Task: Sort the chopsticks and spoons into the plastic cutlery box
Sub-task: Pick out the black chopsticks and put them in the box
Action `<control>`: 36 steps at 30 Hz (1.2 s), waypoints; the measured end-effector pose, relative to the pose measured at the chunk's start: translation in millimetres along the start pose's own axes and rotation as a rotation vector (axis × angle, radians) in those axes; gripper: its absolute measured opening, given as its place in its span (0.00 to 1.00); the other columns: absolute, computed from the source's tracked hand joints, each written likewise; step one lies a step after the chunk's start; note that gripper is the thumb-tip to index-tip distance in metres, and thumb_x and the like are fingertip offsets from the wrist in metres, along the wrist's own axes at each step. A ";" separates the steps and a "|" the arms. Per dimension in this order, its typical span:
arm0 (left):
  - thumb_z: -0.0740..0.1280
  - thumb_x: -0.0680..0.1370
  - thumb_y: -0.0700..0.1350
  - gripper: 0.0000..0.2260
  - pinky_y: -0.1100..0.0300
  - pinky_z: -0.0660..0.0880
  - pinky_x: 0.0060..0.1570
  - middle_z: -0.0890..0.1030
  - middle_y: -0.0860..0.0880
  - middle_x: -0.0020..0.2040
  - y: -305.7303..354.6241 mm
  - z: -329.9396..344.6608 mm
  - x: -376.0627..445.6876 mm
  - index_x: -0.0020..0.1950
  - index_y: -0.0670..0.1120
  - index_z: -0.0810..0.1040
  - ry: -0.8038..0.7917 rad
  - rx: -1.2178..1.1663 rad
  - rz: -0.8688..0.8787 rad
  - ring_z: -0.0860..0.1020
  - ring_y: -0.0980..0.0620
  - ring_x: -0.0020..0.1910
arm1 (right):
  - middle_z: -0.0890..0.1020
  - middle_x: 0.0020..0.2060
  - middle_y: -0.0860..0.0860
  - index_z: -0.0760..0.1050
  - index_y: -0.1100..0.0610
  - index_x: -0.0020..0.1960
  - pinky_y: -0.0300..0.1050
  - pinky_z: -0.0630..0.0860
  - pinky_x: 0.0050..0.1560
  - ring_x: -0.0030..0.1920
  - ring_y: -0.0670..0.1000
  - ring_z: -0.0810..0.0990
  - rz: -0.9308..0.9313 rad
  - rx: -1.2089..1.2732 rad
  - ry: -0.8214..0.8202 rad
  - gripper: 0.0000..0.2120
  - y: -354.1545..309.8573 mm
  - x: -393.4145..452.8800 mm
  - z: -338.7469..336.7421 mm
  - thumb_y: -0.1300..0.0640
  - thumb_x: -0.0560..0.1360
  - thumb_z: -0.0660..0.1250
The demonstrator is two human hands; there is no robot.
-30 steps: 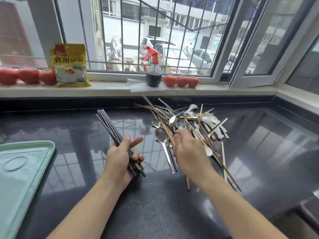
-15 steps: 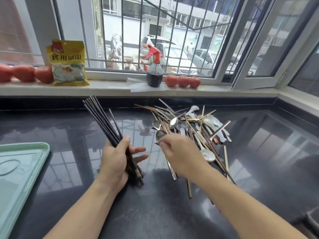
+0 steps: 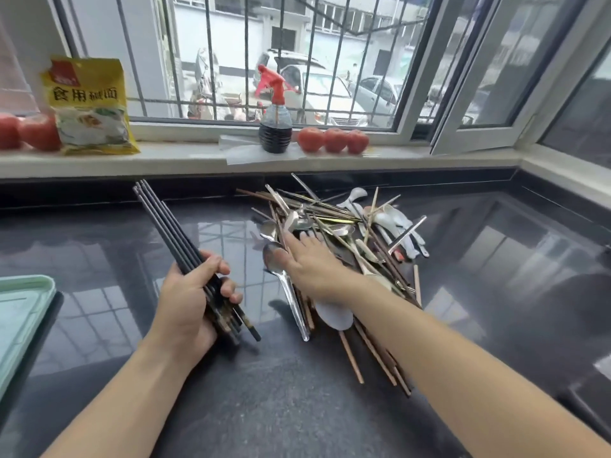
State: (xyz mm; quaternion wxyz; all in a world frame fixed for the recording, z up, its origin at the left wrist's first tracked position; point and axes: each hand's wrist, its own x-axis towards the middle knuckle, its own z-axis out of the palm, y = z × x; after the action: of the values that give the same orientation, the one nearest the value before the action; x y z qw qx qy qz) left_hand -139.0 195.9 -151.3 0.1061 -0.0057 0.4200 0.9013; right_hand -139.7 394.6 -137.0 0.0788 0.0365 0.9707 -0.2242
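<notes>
My left hand [image 3: 190,300] is shut around a bundle of black chopsticks [image 3: 167,226] whose tips point up and away to the left. A tangled pile of cutlery [image 3: 350,226] lies on the dark counter to the right: brown and metal chopsticks, steel spoons, white ceramic spoons. My right hand [image 3: 314,264] lies flat on the pile's near left side with fingers spread, holding nothing I can see. A large steel spoon [image 3: 281,272] sits just left of that hand. A pale green plastic box lid or tray [image 3: 20,312] shows at the left edge.
The windowsill behind holds a yellow food packet [image 3: 91,105], tomatoes [image 3: 334,140] and a red-topped spray bottle [image 3: 275,123]. An open window frame [image 3: 479,94] juts in at the right. The glossy black counter [image 3: 264,408] runs forward toward me.
My left hand has closed tighter on the black chopsticks. My right hand has moved forward and opened flat onto the pile.
</notes>
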 end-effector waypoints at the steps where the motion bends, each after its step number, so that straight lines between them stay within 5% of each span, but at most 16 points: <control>1: 0.60 0.83 0.35 0.11 0.59 0.69 0.27 0.73 0.49 0.35 0.1 -0.2 -0.1 0.46 0.49 0.71 -0.002 -0.002 -0.001 0.68 0.52 0.27 | 0.54 0.82 0.53 0.49 0.48 0.83 0.54 0.49 0.80 0.81 0.53 0.50 -0.068 0.119 -0.016 0.30 -5.1 -4.7 -5.0 0.37 0.84 0.45; 5: 0.61 0.83 0.36 0.11 0.59 0.70 0.28 0.74 0.49 0.35 -0.6 -1.9 -0.2 0.46 0.50 0.71 0.005 0.004 -0.016 0.68 0.52 0.27 | 0.76 0.68 0.51 0.69 0.55 0.74 0.44 0.68 0.63 0.65 0.48 0.73 -0.092 0.231 0.252 0.20 3.2 -12.1 -43.9 0.48 0.86 0.53; 7: 0.61 0.83 0.36 0.10 0.59 0.70 0.27 0.74 0.48 0.35 -0.8 -1.4 0.2 0.46 0.49 0.71 0.011 0.006 -0.019 0.69 0.52 0.27 | 0.80 0.60 0.52 0.74 0.57 0.69 0.42 0.70 0.53 0.56 0.48 0.76 0.000 0.165 0.387 0.17 27.7 -1.5 -63.5 0.54 0.85 0.54; 12: 0.61 0.84 0.35 0.09 0.58 0.70 0.27 0.74 0.48 0.35 0.0 1.9 -0.1 0.47 0.48 0.70 0.016 0.050 0.008 0.69 0.51 0.27 | 0.75 0.68 0.59 0.72 0.59 0.71 0.51 0.69 0.65 0.68 0.59 0.72 0.211 -0.098 0.320 0.18 85.9 30.6 -67.8 0.61 0.82 0.57; 17: 0.61 0.84 0.35 0.07 0.56 0.71 0.28 0.75 0.48 0.35 -1.9 2.2 -2.0 0.49 0.46 0.70 -0.005 0.145 0.045 0.69 0.50 0.27 | 0.59 0.80 0.56 0.56 0.53 0.81 0.57 0.53 0.78 0.80 0.59 0.55 0.170 -0.131 0.337 0.31 77.0 61.7 -56.3 0.42 0.83 0.57; 20: 0.61 0.83 0.35 0.09 0.58 0.70 0.27 0.74 0.48 0.35 -0.4 1.1 -0.4 0.48 0.48 0.70 0.005 0.108 0.037 0.69 0.52 0.26 | 0.51 0.82 0.54 0.49 0.48 0.83 0.62 0.47 0.79 0.81 0.57 0.47 0.169 -0.165 0.197 0.35 55.7 74.2 -42.2 0.33 0.81 0.49; 24: 0.61 0.83 0.35 0.10 0.59 0.70 0.27 0.74 0.48 0.35 -1.5 -0.1 1.7 0.46 0.49 0.71 0.004 0.075 0.026 0.68 0.52 0.27 | 0.53 0.82 0.56 0.47 0.47 0.83 0.65 0.48 0.78 0.81 0.60 0.49 0.142 -0.183 0.059 0.39 21.9 70.2 -20.2 0.27 0.78 0.45; 31: 0.61 0.84 0.36 0.11 0.60 0.70 0.27 0.74 0.49 0.35 -0.5 3.6 -2.9 0.46 0.50 0.70 -0.018 0.090 0.037 0.68 0.52 0.26 | 0.48 0.82 0.59 0.41 0.44 0.82 0.65 0.41 0.78 0.81 0.61 0.43 0.081 -0.113 0.035 0.33 -16.3 28.9 10.4 0.34 0.82 0.48; 34: 0.61 0.84 0.35 0.11 0.61 0.70 0.26 0.74 0.49 0.34 0.5 5.3 -4.7 0.46 0.49 0.70 -0.005 0.071 0.037 0.68 0.53 0.26 | 0.55 0.80 0.60 0.44 0.46 0.82 0.64 0.44 0.79 0.81 0.60 0.48 0.039 -0.163 0.053 0.32 -19.1 16.5 8.4 0.36 0.83 0.49; 36: 0.61 0.83 0.35 0.11 0.61 0.70 0.25 0.73 0.49 0.34 1.2 5.8 -4.9 0.46 0.49 0.70 0.003 0.059 0.032 0.68 0.53 0.25 | 0.65 0.76 0.60 0.50 0.47 0.82 0.64 0.55 0.77 0.77 0.61 0.59 -0.005 -0.180 0.064 0.31 -19.5 7.7 4.2 0.38 0.83 0.51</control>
State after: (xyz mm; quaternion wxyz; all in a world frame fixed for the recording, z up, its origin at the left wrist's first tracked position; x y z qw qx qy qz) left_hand -133.9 198.7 -146.2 0.0915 0.0029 0.4464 0.8901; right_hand -148.8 375.5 -133.6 0.0502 0.0343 0.9890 -0.1352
